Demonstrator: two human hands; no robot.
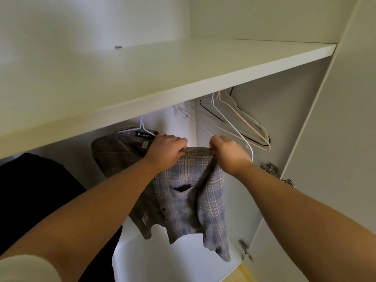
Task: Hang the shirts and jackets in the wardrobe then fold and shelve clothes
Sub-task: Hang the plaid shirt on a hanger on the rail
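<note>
**Both hands on the plaid shirt under the shelf**

On my feed the wardrobe (254, 200) fills the frame, its broad white shelf (183, 74) running across the top and the open door (335, 139) on the right. Low on the left hangs a dark garment (36, 190). Beside it, below the shelf, is the plaid shirt (189, 200), its front and hem drooping free. I see the left hand (164, 151) and right hand (227, 151) a little apart, each with fingers curled, pinching the shirt's top edge taut between them. Just right of the right hand, a bunch of bare hangers (244, 123) slants under the shelf. A white hanger (142, 127) sits in the shirt's collar, above a black label (143, 134).
</note>
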